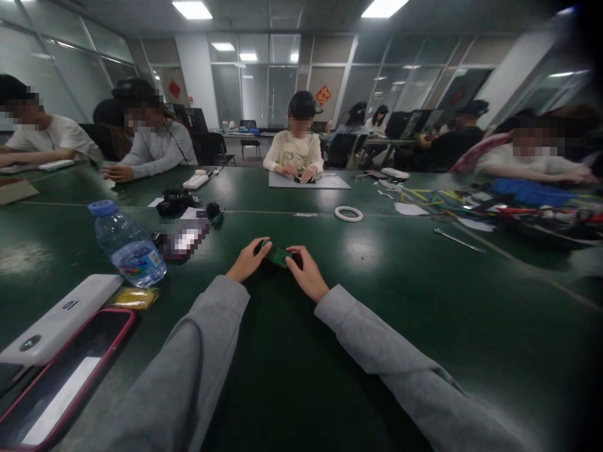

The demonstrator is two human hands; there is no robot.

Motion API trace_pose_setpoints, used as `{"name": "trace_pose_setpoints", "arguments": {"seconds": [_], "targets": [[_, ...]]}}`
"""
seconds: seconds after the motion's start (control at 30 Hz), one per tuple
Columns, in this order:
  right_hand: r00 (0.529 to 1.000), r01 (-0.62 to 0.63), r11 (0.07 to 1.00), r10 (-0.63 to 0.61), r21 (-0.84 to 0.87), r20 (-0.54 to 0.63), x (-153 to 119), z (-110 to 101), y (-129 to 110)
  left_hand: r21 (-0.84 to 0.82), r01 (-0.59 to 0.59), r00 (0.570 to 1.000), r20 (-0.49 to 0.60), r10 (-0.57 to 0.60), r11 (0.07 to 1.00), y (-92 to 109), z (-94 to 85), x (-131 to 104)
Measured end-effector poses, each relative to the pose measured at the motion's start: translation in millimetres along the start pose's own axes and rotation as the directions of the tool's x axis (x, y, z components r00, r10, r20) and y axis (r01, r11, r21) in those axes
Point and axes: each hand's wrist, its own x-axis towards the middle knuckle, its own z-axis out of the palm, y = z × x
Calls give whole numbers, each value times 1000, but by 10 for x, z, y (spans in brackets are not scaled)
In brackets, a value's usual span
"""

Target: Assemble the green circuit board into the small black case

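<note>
Between my two hands is a small green circuit board (277, 255), tilted a little and held just over the dark green table. My left hand (248, 259) grips its left end, the thumb on the upper face. On the opposite end, my right hand (305, 270) is closed with its thumb pressed near the board's corner. Dark parts show at both ends of the board, partly covered by my fingers. The underside of the board is hidden.
On the left stand a water bottle (129, 245), a white power bank (70, 317), a red-edged phone (70, 376) and a yellow packet (136, 298). A white ring (348, 214), a wrench (459, 241) and tangled cables (532, 201) lie to the right. Several people sit around the table.
</note>
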Motion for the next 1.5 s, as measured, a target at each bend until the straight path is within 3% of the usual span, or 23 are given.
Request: {"name": "trace_pose_setpoints", "arguments": {"seconds": [0.37,0.7,0.9,1.07,1.23,1.4,1.5], "targets": [[999,-21,999,20,25,40,-25,-29,-110,-133,12,1000,-13,-14,991,-22,-27,3],[977,209,964,-200,-166,70,-60,-41,-209,-392,110,992,-8,-123,913,-84,-24,43],[932,361,821,-307,-441,193,-101,-52,-325,-497,79,990,-63,-127,864,-140,-20,73],[924,381,769,-297,-513,241,-144,-54,-412,-664,144,985,23,-172,733,-108,-72,55],[915,397,766,-289,-505,281,-175,-55,-468,-744,182,983,118,-143,643,-69,-166,3],[947,321,822,-270,-471,174,-178,-54,-437,-742,228,971,223,-89,630,-44,-218,-31],[963,271,866,-238,-420,130,-153,-41,-350,-746,240,968,229,-99,621,-51,-220,-16]]}}
